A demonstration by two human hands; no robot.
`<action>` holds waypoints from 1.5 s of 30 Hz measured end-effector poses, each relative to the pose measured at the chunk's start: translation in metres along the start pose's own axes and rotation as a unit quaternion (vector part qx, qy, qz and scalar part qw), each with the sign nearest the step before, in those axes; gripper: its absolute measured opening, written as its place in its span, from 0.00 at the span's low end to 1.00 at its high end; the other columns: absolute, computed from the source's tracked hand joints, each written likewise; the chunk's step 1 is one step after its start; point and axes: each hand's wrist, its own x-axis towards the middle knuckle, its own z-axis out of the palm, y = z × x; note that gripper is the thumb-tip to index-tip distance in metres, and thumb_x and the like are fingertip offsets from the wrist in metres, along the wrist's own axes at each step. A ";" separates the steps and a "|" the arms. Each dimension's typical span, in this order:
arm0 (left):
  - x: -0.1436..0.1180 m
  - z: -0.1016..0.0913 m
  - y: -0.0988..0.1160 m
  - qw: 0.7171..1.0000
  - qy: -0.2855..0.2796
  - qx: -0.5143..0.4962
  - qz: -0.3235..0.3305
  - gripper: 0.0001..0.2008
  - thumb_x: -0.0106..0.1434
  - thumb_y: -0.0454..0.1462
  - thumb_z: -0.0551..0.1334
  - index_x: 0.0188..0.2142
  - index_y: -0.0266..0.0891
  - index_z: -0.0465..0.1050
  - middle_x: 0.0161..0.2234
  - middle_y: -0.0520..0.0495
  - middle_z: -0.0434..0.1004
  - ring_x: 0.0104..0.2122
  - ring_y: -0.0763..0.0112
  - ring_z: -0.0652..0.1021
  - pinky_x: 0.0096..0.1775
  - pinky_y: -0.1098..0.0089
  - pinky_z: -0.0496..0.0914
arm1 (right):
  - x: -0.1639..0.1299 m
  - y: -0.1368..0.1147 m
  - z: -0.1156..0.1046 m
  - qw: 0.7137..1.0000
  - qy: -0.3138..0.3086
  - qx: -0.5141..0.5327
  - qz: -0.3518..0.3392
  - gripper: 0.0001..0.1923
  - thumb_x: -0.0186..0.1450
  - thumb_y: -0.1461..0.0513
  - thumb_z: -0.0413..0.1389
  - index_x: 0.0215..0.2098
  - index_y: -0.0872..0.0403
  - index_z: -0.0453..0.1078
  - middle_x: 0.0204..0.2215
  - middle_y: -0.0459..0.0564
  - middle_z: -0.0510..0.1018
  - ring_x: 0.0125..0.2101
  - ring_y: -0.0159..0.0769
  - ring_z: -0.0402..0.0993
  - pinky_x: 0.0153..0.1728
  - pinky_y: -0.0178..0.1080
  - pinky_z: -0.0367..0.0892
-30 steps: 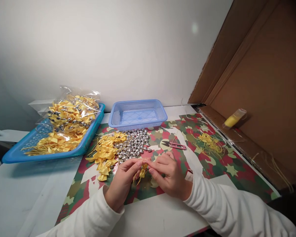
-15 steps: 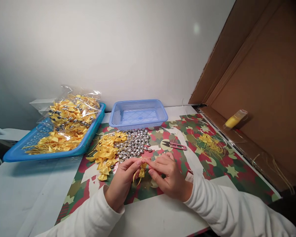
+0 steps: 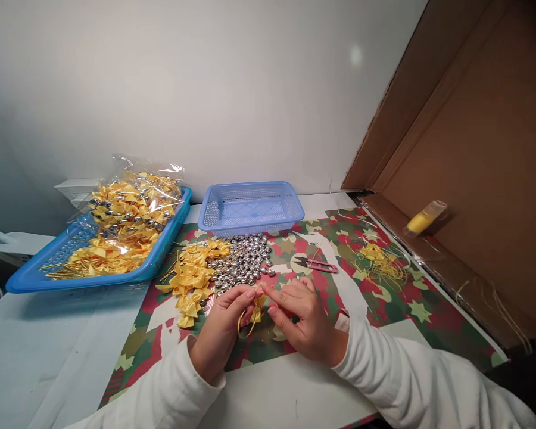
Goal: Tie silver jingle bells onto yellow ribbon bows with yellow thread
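Little has shifted since the earlier frames: only the gold cord loop [image 3: 242, 320] under the fingers is seen curved a touch wider, while both hands are kept where they were. A small yellow satin bow [image 3: 258, 307] is pinched between the fingertips of the left hand [image 3: 221, 329] and the right hand [image 3: 304, 319], both closed on it, just above a camouflage-patterned paper mat with stars [image 3: 411, 298]. Just beyond the fingers, a heap of shiny silver bells [image 3: 243, 264] is spread on the mat, touched on its left by a pile of loose yellow ribbon bows [image 3: 191, 275]. A pair of pink-handled thread snips [image 3: 316, 264] is laid near the right hand, with a tangle of yellow thread offcuts [image 3: 377, 257] further right. Behind the bells, a light blue perforated plastic basket [image 3: 250, 208] is set; at far left, a bright blue plastic tray [image 3: 36, 277] is loaded with a clear bag of finished bows [image 3: 131, 205]. A brown cardboard sheet [image 3: 477, 149] is propped along the right edge.
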 end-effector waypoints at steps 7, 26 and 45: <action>0.000 -0.001 -0.002 1.000 -0.005 0.006 0.008 0.17 0.46 0.48 0.71 0.22 0.38 0.72 0.16 0.57 0.62 0.18 0.80 0.61 0.22 0.78 0.60 | -0.001 0.001 0.001 1.000 -0.008 -0.009 0.002 0.20 0.68 0.63 0.48 0.58 0.52 0.66 0.24 0.44 0.72 0.28 0.33 0.60 0.35 0.38 0.48; 0.000 -0.004 -0.005 0.994 -0.085 0.073 -0.006 0.19 0.51 0.50 0.67 0.23 0.37 0.69 0.14 0.58 0.59 0.17 0.80 0.59 0.22 0.76 0.56 | 0.008 -0.002 -0.003 0.995 0.042 0.094 0.019 0.12 0.66 0.65 0.51 0.41 0.53 0.76 0.23 0.45 0.77 0.25 0.31 0.67 0.36 0.41 0.55; -0.006 0.003 -0.003 0.985 -0.163 0.045 0.030 0.16 0.54 0.40 0.70 0.31 0.39 0.63 0.26 0.53 0.75 0.28 0.76 0.74 0.31 0.75 0.66 | 0.013 0.007 -0.003 0.886 -0.045 0.415 0.199 0.10 0.62 0.59 0.57 0.37 0.54 0.78 0.32 0.49 0.79 0.32 0.32 0.74 0.33 0.35 0.71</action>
